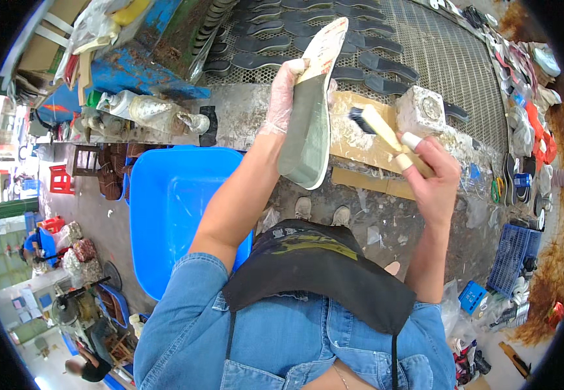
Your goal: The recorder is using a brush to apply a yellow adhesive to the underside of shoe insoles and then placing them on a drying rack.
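My left hand (282,91), in a thin clear glove, holds a long shoe insole (308,136) upright by its middle, its grey-green face toward me and its pale toe end pointing up. My right hand (435,175), with tape on the thumb and a finger, grips a wooden-handled brush (376,127). The brush's dark bristles point left, close to the insole's right edge but apart from it.
A metal mesh rack (438,58) ahead carries rows of dark insoles (334,29). A glue-crusted pot (422,110) sits on the cardboard-covered bench edge (360,146). A blue plastic bin (171,208) stands at my left. Blue crates (513,257) and piled shoe parts are at the right.
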The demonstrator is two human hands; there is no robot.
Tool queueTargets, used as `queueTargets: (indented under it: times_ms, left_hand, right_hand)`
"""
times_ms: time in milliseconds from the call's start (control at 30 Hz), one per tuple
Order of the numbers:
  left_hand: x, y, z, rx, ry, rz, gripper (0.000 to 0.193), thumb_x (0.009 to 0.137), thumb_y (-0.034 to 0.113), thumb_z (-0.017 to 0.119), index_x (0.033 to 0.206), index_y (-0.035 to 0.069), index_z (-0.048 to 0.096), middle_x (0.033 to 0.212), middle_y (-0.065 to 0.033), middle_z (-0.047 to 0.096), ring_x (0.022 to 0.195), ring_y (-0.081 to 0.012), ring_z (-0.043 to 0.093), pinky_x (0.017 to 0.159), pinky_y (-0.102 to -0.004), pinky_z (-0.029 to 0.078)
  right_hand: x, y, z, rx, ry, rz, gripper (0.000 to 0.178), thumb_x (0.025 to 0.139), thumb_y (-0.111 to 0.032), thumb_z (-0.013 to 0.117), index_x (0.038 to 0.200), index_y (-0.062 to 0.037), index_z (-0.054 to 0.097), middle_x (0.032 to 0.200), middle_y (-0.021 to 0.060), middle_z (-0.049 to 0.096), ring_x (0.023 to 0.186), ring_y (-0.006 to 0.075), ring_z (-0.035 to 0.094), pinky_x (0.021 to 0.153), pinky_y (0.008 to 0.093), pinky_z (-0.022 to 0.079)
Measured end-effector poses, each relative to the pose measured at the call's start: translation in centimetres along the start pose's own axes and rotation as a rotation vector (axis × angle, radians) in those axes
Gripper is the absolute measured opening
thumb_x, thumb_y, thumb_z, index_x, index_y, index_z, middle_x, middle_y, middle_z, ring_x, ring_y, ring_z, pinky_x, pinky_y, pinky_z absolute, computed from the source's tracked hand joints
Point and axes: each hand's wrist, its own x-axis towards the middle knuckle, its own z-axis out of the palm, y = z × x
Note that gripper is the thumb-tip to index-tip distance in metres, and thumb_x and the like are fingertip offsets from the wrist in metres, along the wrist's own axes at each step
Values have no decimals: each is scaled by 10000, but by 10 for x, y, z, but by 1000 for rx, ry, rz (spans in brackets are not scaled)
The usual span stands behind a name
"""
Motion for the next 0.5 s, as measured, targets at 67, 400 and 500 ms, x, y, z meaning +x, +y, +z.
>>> queueTargets:
  times_ms: [67, 400, 500]
  left_hand:
    - [2, -1, -5, -73, -155, 3, 284, 882, 329, 576, 970, 59, 572, 734, -16, 484, 706, -151, 465, 586, -260, 417]
    - [19, -4, -20, -458, -255, -74, 231, 882, 217, 579, 1004, 22, 600, 777, -11, 515, 680, -114, 442, 564, -248, 429]
    - [24, -6, -27, -500, -193, -62, 201, 873, 195, 576, 964, 19, 607, 770, -37, 540, 685, -143, 495, 578, -258, 451]
  right_hand:
    - [2, -11, 10, 100, -16, -23, 330, 723, -53, 750, 1051, -36, 711, 717, 36, 553, 617, 122, 517, 565, 259, 390]
    - [-9, -10, 31, 431, -153, 68, 309, 782, -26, 708, 1090, -13, 696, 739, -36, 508, 634, 53, 404, 561, 215, 300]
    - [-10, -19, 31, 414, -119, 100, 282, 752, -39, 744, 1031, -9, 717, 745, 29, 601, 678, 86, 554, 588, 230, 407]
